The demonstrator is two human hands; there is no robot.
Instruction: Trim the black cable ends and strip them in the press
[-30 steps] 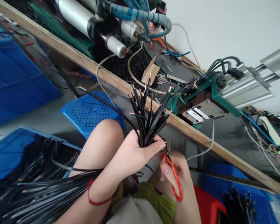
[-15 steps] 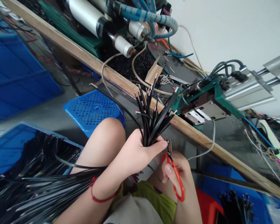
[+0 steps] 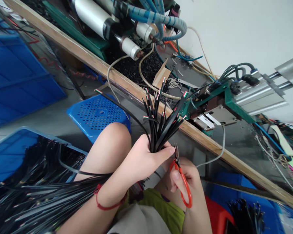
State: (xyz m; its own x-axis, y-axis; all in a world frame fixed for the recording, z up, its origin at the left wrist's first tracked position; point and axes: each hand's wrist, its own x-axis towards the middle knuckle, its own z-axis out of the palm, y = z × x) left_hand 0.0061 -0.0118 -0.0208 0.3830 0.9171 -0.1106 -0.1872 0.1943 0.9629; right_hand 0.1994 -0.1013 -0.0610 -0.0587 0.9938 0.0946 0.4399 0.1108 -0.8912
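My left hand (image 3: 146,156) is closed round a bundle of black cables (image 3: 158,130), whose cut ends fan upward and show red, white and green cores. One cable curves away from the bundle to the upper left. In my right hand (image 3: 185,175) are scissors (image 3: 185,185) with orange handles, my thumb through one loop. Their blades point up, slightly parted, close to my left thumb tip. Whether a cable lies between the blades I cannot tell. The lower part of the bundle is hidden behind my left hand and forearm.
A blue bin (image 3: 5,156) of long black cables stands at left, a blue stool (image 3: 95,112) beyond my knee. Across the front runs a wooden bench edge (image 3: 127,83), with pneumatic cylinders (image 3: 90,16) and a green-framed press (image 3: 217,110) above. More cables (image 3: 246,214) lie at lower right.
The scissors have tilted slightly, their handle loop shifting a little up and left. The left hand and its cables stay almost the same.
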